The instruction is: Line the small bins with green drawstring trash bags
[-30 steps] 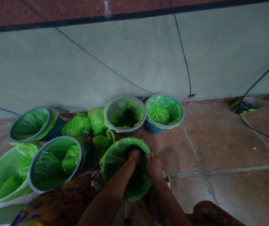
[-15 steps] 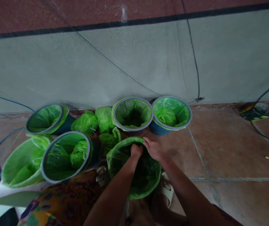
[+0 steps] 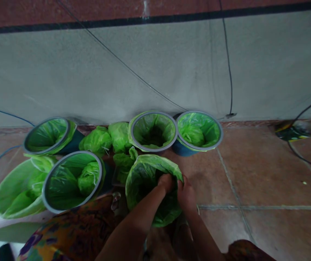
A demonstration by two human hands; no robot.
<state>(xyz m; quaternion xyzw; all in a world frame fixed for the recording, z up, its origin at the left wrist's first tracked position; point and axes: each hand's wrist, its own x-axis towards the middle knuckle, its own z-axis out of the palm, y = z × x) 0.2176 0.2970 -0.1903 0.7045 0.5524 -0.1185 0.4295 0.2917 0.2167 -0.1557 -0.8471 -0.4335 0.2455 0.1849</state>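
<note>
A bin lined with a light-green plastic bag [image 3: 137, 181] stands between my feet, the bag folded outward over its rim. My left hand [image 3: 167, 182] reaches inside it, close to the right inner wall; its fingertips are lost in shadow. My right hand [image 3: 187, 194] is closed on the bag's edge at the right side of the rim, thumb and fingers around the plastic. Just behind stands a grey-rimmed bin [image 3: 175, 127] lined with the same green plastic.
Another lined bin [image 3: 220, 127] stands by the wall, holding a green bundle. More lined bins [image 3: 68, 127] [image 3: 46, 197] and an open green bag [image 3: 0, 199] are at left. Filled green bags [image 3: 97, 141] lie between. Cables [image 3: 229, 72] hang down the wall.
Both my hands have moved along the rim from its far side to its right side, toward me. The bin's opening has tilted and the bag's edge has shifted.
</note>
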